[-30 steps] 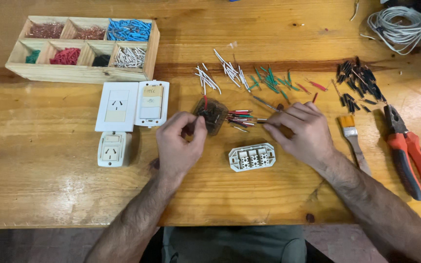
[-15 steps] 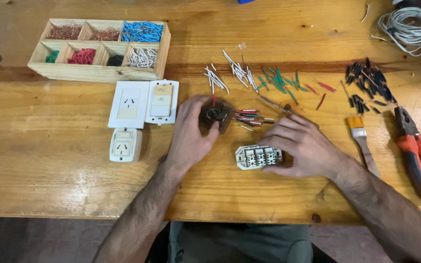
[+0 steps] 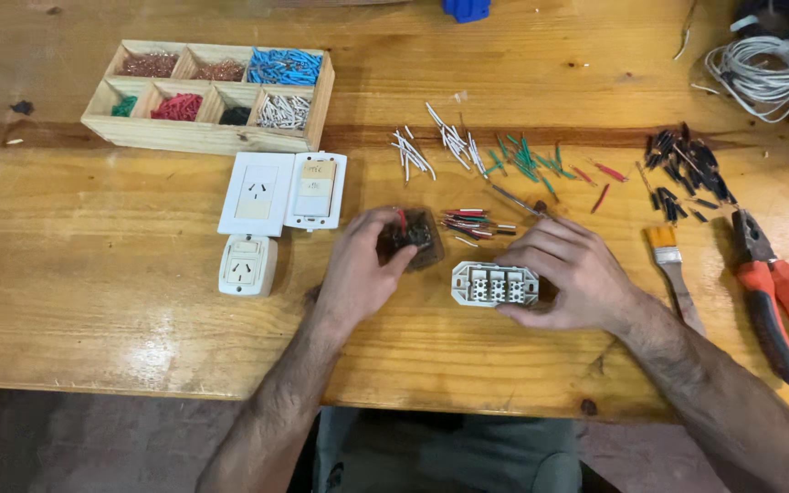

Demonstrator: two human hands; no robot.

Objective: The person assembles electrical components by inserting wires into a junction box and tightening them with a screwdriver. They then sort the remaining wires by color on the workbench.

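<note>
My left hand (image 3: 365, 265) grips a small dark electrical module (image 3: 415, 239) with a red wire sticking up from it, resting on the wooden table (image 3: 93, 301). My right hand (image 3: 570, 272) lies just right of a white socket frame (image 3: 493, 284), fingers touching its right end. A small bundle of coloured wire pieces (image 3: 472, 222) sits between and just beyond the hands. A thin metal tool (image 3: 515, 199) lies slanted behind my right hand.
A wooden compartment tray (image 3: 207, 135) with sorted wire bits stands far left. White socket plates (image 3: 285, 192) and a white socket (image 3: 247, 265) lie left. Loose white, green and red wire pieces (image 3: 504, 155), black pieces (image 3: 687, 169), a brush (image 3: 670, 265), red pliers (image 3: 783, 301) and coiled cable (image 3: 764, 64) lie right.
My right hand has come down from the wire pieces onto the white socket frame. My left hand stays on the dark module. The camera view has shifted slightly.
</note>
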